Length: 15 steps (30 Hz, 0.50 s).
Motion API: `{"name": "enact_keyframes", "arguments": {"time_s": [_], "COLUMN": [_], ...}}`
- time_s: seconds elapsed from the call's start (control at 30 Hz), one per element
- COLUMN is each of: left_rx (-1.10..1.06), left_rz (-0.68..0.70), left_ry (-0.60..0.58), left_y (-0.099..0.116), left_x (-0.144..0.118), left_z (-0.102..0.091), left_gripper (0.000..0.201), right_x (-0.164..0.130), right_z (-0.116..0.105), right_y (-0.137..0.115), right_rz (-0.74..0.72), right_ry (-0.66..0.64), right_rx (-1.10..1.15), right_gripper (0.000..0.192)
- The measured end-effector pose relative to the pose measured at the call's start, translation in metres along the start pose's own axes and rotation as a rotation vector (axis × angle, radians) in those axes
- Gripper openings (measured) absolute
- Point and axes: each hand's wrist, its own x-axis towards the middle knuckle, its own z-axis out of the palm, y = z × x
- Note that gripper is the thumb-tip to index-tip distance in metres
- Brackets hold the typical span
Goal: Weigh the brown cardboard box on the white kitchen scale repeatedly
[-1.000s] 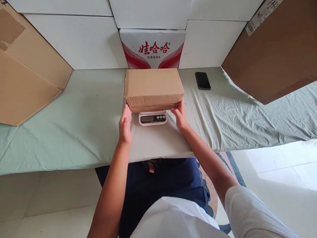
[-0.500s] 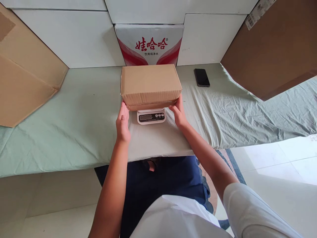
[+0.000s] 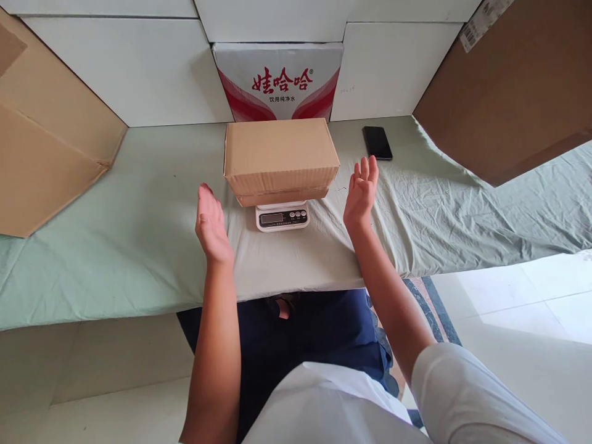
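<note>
Head cam: closed cardboard box (image 3: 281, 157) sits on the small white scale (image 3: 282, 217), mid-table on the green sheet (image 3: 139, 234), w/ both hands off it. Left hand (image 3: 211, 223) hovers near-left of box and right hand (image 3: 361, 191) just right of it, both palms facing inward, fingers straight and nearly together, holding nothing. Judging by that, placing looks done; readout on scale too small to tell, so reading it seems what's left.

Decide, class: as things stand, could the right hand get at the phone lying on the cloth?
Probably yes. The right hand is open, holds nothing and hovers clear of the box. The phone lies flat just beyond its fingertips, with only bare cloth between them and nothing on top of it.
</note>
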Motion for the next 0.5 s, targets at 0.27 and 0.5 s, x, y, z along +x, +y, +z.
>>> {"name": "enact_keyframes", "arguments": {"time_s": [0.27,0.5], "left_rx": [-0.003,-0.045], "left_rz": [0.000,0.030], "left_ry": [0.026,-0.006], "left_y": [-0.007,-0.014], "left_x": [0.004,0.004], "left_z": [-0.005,-0.009], "left_gripper": [0.078,0.068], "right_x": [-0.005,-0.005], "right_z": [0.008,0.009], "right_y": [-0.005,-0.003], "right_rz": [0.037,0.041], "right_ry": [0.042,0.036], "right_rx": [0.171,0.189], "right_gripper": [0.072,0.071]}}
